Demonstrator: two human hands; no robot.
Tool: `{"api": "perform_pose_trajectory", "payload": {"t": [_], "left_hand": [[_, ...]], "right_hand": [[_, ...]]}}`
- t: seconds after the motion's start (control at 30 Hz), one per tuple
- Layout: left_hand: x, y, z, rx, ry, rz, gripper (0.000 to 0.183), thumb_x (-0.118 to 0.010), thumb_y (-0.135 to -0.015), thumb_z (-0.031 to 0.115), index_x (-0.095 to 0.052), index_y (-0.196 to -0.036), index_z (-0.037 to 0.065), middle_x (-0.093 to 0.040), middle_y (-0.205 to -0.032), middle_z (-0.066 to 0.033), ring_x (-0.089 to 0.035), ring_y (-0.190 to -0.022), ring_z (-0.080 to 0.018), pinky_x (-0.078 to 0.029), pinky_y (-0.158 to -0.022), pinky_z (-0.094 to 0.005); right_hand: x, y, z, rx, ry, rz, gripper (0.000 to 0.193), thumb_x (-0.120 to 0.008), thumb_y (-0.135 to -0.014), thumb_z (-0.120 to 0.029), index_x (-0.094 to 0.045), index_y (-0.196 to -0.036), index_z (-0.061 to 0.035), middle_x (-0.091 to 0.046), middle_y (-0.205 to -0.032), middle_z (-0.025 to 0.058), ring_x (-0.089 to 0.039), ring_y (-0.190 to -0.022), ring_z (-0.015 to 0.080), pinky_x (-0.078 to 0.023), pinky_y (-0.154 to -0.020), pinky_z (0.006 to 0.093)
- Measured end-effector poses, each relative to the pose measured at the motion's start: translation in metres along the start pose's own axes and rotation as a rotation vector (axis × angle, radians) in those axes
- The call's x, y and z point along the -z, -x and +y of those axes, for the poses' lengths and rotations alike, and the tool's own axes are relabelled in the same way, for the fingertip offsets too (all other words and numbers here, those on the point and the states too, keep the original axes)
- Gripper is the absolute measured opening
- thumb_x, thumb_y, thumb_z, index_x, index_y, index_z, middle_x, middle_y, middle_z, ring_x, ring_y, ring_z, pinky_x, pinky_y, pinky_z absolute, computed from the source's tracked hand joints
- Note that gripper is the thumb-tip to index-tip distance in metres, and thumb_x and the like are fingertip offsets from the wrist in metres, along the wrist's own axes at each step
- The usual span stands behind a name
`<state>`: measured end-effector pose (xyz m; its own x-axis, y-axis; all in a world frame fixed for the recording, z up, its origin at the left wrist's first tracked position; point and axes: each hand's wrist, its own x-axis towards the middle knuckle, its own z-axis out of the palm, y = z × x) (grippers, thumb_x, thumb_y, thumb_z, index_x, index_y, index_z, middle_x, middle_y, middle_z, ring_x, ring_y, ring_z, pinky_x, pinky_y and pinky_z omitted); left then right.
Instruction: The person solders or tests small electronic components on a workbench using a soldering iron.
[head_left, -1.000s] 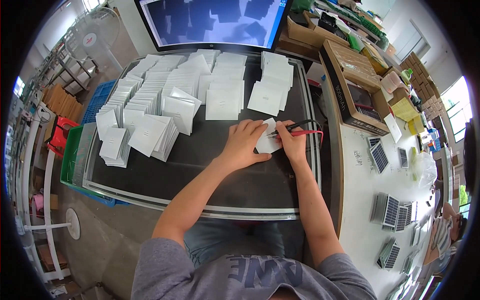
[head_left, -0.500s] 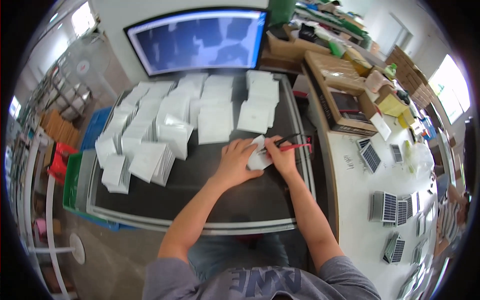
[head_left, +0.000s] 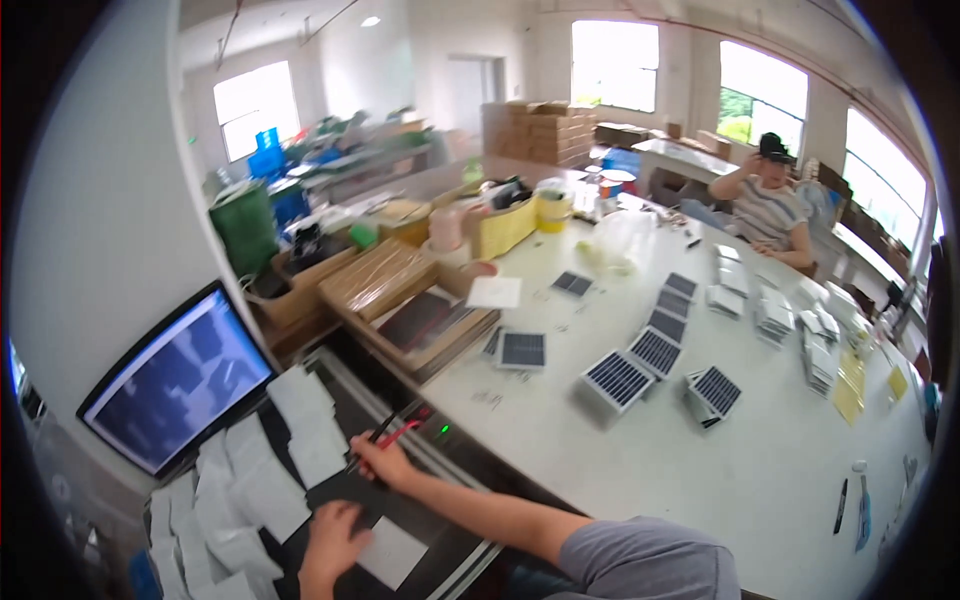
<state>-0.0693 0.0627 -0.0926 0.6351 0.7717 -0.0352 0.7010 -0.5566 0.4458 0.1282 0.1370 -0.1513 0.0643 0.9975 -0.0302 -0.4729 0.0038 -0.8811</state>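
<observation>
A plain white, roughly square panel [head_left: 396,554] lies flat and angled on the black desk [head_left: 424,516], just beside the left hand [head_left: 336,538]. A red probe [head_left: 402,433] and black probe [head_left: 383,427] slant from the right hand [head_left: 384,464], apart from the panel.

A dark bench [head_left: 440,525] beside a white table [head_left: 690,490]

On the dark bench we see stacks of white squares [head_left: 265,490] crowded to the left, and one single white card [head_left: 395,553] lying flat, apart from them. On the white table we find small solar panels [head_left: 617,380], several in a slanting row, an open cardboard box [head_left: 440,350] along the bench side, a clear plastic bag [head_left: 625,240], piles of white packets [head_left: 775,318], yellow sheets [head_left: 850,388] and a black pen [head_left: 841,506].
</observation>
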Motion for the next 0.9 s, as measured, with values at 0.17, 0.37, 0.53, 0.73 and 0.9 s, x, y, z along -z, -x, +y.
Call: {"api": "perform_pose_trajectory", "payload": {"t": [0.17,0.37,0.53,0.73,0.9], "left_hand": [[0.001,-0.093,-0.022,-0.038,-0.481,0.468,0.064,-0.070,-0.082,0.025,-0.045,-0.134,-0.003,-0.042,-0.141,-0.0211,-0.035,-0.133,-0.0421,-0.031,-0.107,-0.0520],[-0.029,-0.085,-0.007,0.112,-0.345,0.386,0.060,-0.068,-0.085,0.025,-0.047,-0.133,-0.003,-0.043,-0.141,-0.0213,-0.033,-0.135,-0.0423,-0.031,-0.105,-0.0584],[-0.032,-0.052,0.008,0.061,-0.233,0.396,0.055,-0.073,-0.080,0.024,-0.055,-0.126,-0.002,-0.047,-0.135,-0.0182,-0.040,-0.127,-0.0400,-0.034,-0.101,-0.0548],[-0.033,-0.023,0.009,0.112,-0.185,0.438,0.058,-0.076,-0.077,0.028,-0.057,-0.126,0.002,-0.042,-0.138,-0.0207,-0.035,-0.132,-0.0412,-0.030,-0.105,-0.0533],[-0.024,-0.012,0.001,0.084,-0.211,0.457,0.057,-0.079,-0.073,0.027,-0.061,-0.122,0.003,-0.049,-0.136,-0.0222,-0.046,-0.125,-0.0404,-0.038,-0.103,-0.0480]], "right_hand": [[0.013,-0.009,-0.006,0.078,-0.045,-0.017,0.032,-0.057,-0.096,-0.037,-0.056,-0.083,-0.0082,-0.054,-0.062,0.0010,-0.052,-0.049,0.0098,-0.039,-0.042,0.0234],[0.019,-0.017,-0.017,0.054,-0.040,-0.008,0.034,-0.052,-0.099,-0.035,-0.056,-0.081,-0.0066,-0.053,-0.063,0.0013,-0.051,-0.048,0.0098,-0.039,-0.043,0.0231],[0.017,-0.012,-0.018,0.152,0.060,-0.023,0.034,-0.054,-0.098,-0.036,-0.057,-0.081,-0.0063,-0.053,-0.059,0.0007,-0.051,-0.047,0.0089,-0.037,-0.041,0.0239],[0.008,0.005,-0.007,0.111,0.069,-0.084,0.022,-0.060,-0.095,-0.027,-0.057,-0.083,-0.0088,-0.053,-0.058,-0.0015,-0.051,-0.047,0.0071,-0.039,-0.043,0.0225],[-0.011,0.020,-0.025,0.018,0.142,-0.059,0.017,-0.062,-0.091,-0.023,-0.058,-0.083,-0.0081,-0.055,-0.063,-0.0014,-0.052,-0.054,0.0081,-0.041,-0.047,0.0251]]}}
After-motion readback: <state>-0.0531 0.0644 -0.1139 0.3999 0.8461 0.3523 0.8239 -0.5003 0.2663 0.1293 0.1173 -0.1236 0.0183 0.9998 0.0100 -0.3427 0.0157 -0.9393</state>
